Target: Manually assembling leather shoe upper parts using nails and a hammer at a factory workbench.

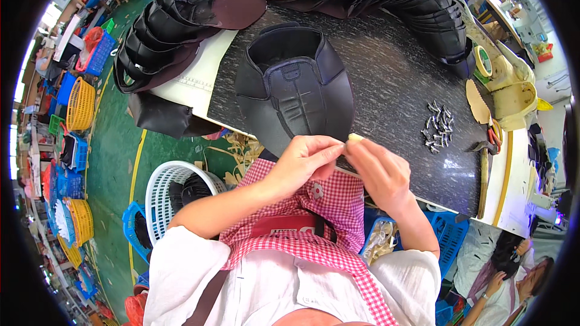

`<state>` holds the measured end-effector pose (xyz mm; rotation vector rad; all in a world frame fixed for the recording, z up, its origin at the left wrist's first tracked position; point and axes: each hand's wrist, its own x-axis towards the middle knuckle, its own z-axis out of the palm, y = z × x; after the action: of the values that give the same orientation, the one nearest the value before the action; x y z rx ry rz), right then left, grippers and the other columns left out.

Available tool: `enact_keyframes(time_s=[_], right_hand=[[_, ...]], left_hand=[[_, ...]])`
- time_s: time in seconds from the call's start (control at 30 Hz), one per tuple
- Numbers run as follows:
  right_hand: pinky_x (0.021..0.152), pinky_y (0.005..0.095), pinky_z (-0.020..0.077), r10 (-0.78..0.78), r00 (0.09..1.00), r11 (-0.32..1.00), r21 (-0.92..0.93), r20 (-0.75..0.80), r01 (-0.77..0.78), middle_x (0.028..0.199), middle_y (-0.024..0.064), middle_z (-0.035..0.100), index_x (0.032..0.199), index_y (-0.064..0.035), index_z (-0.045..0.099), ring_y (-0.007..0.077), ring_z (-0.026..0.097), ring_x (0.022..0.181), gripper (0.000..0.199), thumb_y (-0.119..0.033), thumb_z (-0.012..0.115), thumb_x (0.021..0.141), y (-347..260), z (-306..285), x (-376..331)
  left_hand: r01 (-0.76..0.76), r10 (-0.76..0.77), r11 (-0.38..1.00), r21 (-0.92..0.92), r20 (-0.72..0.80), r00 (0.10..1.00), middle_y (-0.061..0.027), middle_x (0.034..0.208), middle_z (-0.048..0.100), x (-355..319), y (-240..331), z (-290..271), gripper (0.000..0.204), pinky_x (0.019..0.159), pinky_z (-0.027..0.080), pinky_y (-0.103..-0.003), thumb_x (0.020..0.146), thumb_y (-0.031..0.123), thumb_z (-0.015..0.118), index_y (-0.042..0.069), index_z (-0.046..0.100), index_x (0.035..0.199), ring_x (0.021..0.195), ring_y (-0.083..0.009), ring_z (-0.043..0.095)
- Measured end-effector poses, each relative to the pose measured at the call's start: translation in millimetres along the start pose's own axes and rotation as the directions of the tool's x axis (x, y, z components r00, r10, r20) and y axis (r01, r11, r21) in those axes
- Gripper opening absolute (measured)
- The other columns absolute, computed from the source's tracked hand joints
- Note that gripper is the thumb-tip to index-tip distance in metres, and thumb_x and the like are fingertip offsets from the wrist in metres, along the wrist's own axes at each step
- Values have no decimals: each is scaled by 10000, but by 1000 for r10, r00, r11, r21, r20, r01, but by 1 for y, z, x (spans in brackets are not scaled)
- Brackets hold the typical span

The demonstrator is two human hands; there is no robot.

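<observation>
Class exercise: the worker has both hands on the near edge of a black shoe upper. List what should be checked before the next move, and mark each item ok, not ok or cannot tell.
1. Left hand grips the near edge of the shoe upper: ok.
2. Right hand meets it at the same edge, pinching a small pale piece: ok.
3. Upper lies flat on the dark worktop: ok.
4. Metal fasteners lie apart from the hands, on the right: ok.
5. What the pale piece is: cannot tell.

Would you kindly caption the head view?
Left hand and right hand pinch a black shoe upper at the dark worktable.
</observation>
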<state>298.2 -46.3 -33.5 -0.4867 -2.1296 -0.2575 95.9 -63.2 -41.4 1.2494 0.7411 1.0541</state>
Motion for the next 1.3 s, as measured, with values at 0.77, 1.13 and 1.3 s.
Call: enact_keyframes(time_s=[0.77, 1.13, 1.3], right_hand=[[748, 258, 496, 428, 831, 866, 424, -355, -265, 868, 104, 691, 1059, -12, 594, 117, 649, 800, 135, -118, 544, 992, 41, 21, 132], [625, 295, 469, 476, 776, 874, 318, -414, -367, 742, 102, 642, 1049, -9, 570, 160, 605, 663, 182, -180, 553, 990, 60, 52, 132], [620, 261, 455, 463, 776, 881, 317, -427, -351, 736, 67, 630, 1037, -18, 590, 100, 586, 669, 156, -162, 551, 991, 68, 45, 120]], left_hand=[[-297, 298, 954, 28, -149, 943, -78, 1114, 664, -8, 43, -52, 324, 931, 479, -303, 931, 150, 657, -25, 613, 1200, 1023, -155, 613], [-206, 221, 807, -554, -41, 975, -192, 1112, 673, 4, 54, -57, 327, 912, 536, -412, 921, 171, 552, -68, 612, 1136, 1001, -288, 675], [-291, 183, 855, -429, -276, 944, -168, 1120, 675, 11, 56, -44, 328, 899, 543, -371, 938, 213, 575, -56, 627, 1119, 997, -250, 683]])
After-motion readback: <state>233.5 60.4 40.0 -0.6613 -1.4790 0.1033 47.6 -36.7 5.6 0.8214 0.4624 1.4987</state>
